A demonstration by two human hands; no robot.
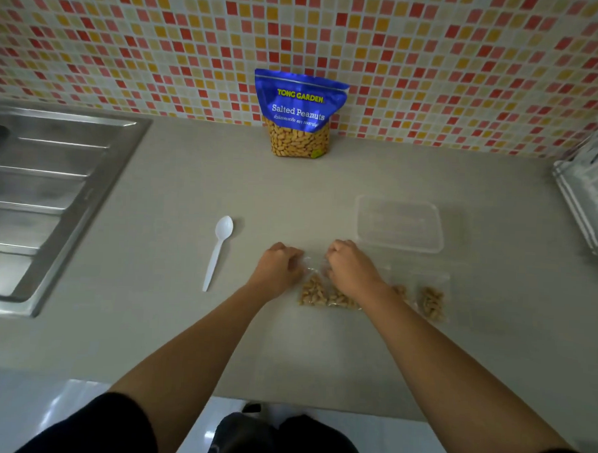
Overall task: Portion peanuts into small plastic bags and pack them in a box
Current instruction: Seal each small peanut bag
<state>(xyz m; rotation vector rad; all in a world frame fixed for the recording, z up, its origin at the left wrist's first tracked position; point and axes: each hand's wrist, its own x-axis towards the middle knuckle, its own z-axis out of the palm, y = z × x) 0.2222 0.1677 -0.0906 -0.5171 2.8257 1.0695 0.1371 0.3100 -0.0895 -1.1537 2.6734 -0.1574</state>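
Note:
A small clear plastic bag of peanuts point(317, 292) lies flat on the grey counter. My left hand point(280, 265) pinches its top edge at the left, and my right hand point(349, 266) pinches the same edge at the right. Two more filled small bags lie to the right: one point(433, 302) in plain sight, the other point(400, 289) mostly hidden behind my right forearm. A clear plastic box point(398, 224) stands open and empty just beyond my right hand. The blue Salted Peanuts pouch point(299, 115) stands upright against the tiled wall.
A white plastic spoon point(218, 250) lies left of my hands. A steel sink drainboard point(49, 195) fills the left side. A wire rack with a cloth point(590, 201) sits at the right edge. The counter's front edge point(215, 387) runs below my forearms.

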